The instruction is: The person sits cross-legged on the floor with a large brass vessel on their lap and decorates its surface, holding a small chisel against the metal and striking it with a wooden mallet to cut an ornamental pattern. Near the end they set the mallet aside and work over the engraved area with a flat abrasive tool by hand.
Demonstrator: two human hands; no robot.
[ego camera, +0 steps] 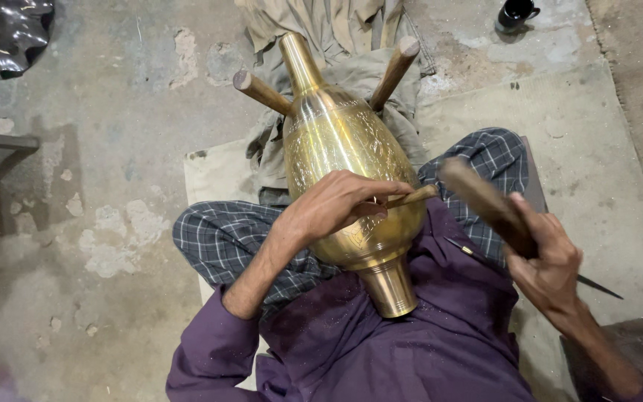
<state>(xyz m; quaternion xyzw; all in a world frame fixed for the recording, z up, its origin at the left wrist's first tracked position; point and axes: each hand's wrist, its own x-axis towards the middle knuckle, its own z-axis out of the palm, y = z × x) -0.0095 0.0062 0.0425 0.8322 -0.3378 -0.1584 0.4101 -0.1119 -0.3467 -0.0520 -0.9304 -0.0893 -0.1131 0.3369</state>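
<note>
Left hand: I see my left hand [336, 202] curled over the belly of the brass vase [347, 160], fingers pinched round a thin chisel [411, 197] whose tip rests on the metal.
Right hand: my right hand [548, 257] is closed in a fist round the handle of a wooden mallet [478, 199], raised just right of the chisel's butt end and blurred.
Vase: it lies on its side along my lap, narrow neck pointing away from me, flared foot against my purple shirt [411, 335]. Fine engraved lines cover its shiny surface.
Support: the neck end sits between two wooden pegs [260, 91] that stick up in a V, with a crumpled grey-beige cloth [351, 45] bunched beneath and behind them.
Legs: my crossed legs in checked trousers [221, 234] flank the vase left and right.
Mat: I sit on a pale mat [597, 149] spread over the concrete floor [98, 223]; a slim pointed tool [597, 286] lies on it near its right edge, partly hidden by my right hand.
Far off: a dark mug [516, 13] stands on the floor beyond the mat's far right corner.
</note>
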